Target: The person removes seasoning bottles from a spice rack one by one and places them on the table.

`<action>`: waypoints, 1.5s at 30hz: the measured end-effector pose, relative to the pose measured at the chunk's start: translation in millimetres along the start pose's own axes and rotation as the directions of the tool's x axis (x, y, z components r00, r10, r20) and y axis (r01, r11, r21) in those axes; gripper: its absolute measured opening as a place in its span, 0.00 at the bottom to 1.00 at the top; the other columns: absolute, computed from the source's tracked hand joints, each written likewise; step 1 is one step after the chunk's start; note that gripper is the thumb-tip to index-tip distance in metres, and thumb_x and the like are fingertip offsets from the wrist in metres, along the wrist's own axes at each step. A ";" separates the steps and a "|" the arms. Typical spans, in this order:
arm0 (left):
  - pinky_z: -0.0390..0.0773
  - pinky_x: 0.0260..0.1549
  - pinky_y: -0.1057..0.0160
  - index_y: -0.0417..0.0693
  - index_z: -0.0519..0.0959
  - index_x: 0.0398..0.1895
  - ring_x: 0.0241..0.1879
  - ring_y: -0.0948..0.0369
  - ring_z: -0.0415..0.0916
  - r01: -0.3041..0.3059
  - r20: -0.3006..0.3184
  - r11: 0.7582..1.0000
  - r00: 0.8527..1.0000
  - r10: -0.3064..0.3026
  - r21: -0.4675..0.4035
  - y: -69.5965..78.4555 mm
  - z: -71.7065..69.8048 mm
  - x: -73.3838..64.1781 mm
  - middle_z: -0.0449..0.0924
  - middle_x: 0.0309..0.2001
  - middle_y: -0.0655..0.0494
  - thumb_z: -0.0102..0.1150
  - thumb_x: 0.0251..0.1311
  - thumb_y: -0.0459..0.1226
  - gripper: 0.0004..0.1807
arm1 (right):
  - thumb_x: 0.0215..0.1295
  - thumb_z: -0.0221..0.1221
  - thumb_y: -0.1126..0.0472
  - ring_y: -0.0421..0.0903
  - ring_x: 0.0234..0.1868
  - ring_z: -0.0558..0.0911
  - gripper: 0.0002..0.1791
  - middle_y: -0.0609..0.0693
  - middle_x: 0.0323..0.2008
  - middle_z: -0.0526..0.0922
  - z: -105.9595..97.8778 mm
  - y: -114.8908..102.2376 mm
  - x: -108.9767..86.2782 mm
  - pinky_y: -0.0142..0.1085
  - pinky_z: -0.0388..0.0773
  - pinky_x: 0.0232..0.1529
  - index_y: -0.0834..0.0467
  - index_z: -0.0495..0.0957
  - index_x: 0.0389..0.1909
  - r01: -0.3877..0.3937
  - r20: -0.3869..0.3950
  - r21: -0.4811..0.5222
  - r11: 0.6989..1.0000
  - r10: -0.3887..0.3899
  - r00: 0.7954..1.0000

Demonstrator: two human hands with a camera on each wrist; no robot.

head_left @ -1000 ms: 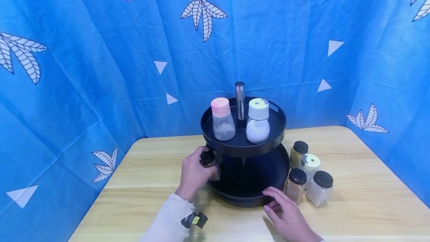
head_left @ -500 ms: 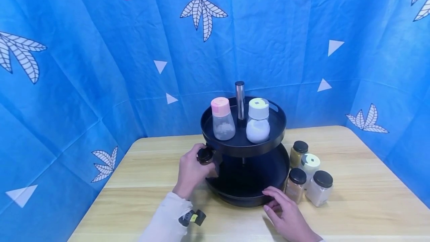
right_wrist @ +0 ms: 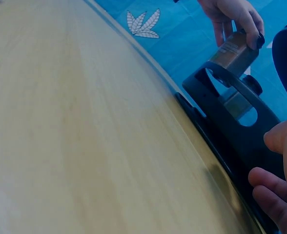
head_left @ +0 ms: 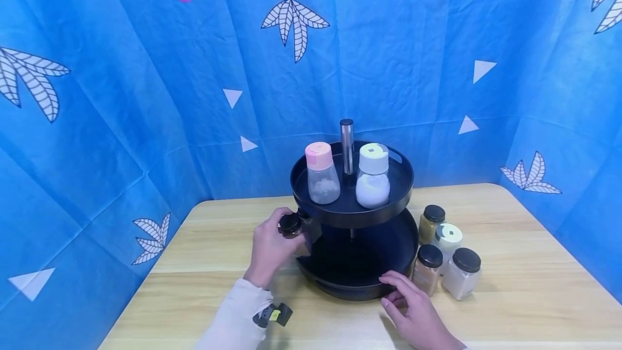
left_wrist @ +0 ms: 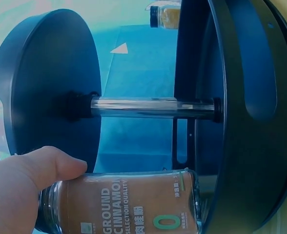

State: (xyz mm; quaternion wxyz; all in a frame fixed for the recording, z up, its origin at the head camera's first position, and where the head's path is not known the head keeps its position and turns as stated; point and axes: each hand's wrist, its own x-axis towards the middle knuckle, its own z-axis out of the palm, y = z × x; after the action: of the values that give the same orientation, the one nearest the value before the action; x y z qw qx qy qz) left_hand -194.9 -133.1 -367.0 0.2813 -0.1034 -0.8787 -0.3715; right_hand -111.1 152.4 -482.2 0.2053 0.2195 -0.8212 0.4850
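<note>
1. Within your left hand (head_left: 272, 247), in the head view, is the cinnamon jar (head_left: 290, 224), its black lid uppermost and your fingers and thumb curled round it. Over the last second, jar and hand have shifted together, outward from the stand's centre; the two-tier stand has stayed put. That suggests to me that the jar is not yet at rest and its weight is yours. To the right of this grip lies the lower tray (head_left: 335, 290); above and to the right, the upper tray (head_left: 352, 219) bears a pink-capped bottle (head_left: 322, 177) and a white-capped bottle (head_left: 373, 190). Your right hand (head_left: 413, 309), relaxed and holding nothing, is at the lower tray's near rim. Just beyond it stand four containers (head_left: 427, 274), unmoved.

2. Under your left thumb, in the left wrist view, the label reads "GROUND CINNAMON". The jar's base is near the lower tray's rim; I cannot tell whether they touch.

3. Past your right fingers, in the right wrist view, your left hand holds the jar tilted in this view, by the tray's far edge. Below that grip, a second jar (right_wrist: 237, 103) shows behind the tray wall, so I judge the room there to be tight.
</note>
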 end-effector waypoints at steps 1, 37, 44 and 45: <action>0.79 0.33 0.57 0.51 0.79 0.42 0.31 0.57 0.78 0.011 0.001 1.000 1.000 -0.011 0.002 -0.1 -0.8 0.0 0.84 0.34 0.54 0.78 0.36 0.37 0.25 | 0.54 0.65 0.75 0.34 0.33 0.79 0.22 0.58 0.54 0.76 0.0 -0.2 -0.1 0.30 0.80 0.31 0.59 0.77 0.50 -0.004 0.002 0.001 1.000 0.004 1.000; 0.82 0.36 0.51 0.48 0.79 0.47 0.36 0.48 0.81 0.106 -0.011 0.992 0.994 -0.105 0.076 -26.7 -25.0 1.6 0.84 0.38 0.44 0.76 0.38 0.38 0.27 | 0.56 0.65 0.73 0.34 0.33 0.79 0.21 0.59 0.54 0.76 -0.7 0.3 -0.6 0.30 0.80 0.31 0.59 0.76 0.52 0.003 0.019 0.001 1.000 -0.003 1.000; 0.81 0.38 0.48 0.46 0.78 0.47 0.37 0.45 0.81 0.087 -0.026 0.991 0.996 -0.084 0.101 -32.9 -28.4 0.6 0.84 0.37 0.42 0.76 0.37 0.34 0.28 | 0.56 0.65 0.74 0.34 0.33 0.79 0.22 0.57 0.54 0.76 -0.3 1.0 -0.7 0.30 0.80 0.31 0.58 0.76 0.52 0.014 0.012 -0.005 1.000 -0.014 1.000; 0.81 0.38 0.48 0.46 0.78 0.47 0.37 0.45 0.81 0.084 -0.027 0.991 0.996 -0.081 0.102 -33.9 -28.6 0.6 0.84 0.37 0.41 0.76 0.37 0.34 0.28 | 0.56 0.65 0.74 0.33 0.33 0.79 0.22 0.57 0.54 0.76 -0.3 0.9 -0.7 0.30 0.80 0.31 0.58 0.76 0.52 0.012 0.012 -0.005 1.000 -0.012 1.000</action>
State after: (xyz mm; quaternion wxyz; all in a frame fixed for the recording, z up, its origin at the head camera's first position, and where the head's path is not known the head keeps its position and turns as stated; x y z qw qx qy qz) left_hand -196.6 -177.2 -370.6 0.2807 -0.0481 -0.8969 -0.3384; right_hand -111.1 153.1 -483.1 0.2040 0.2269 -0.8224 0.4802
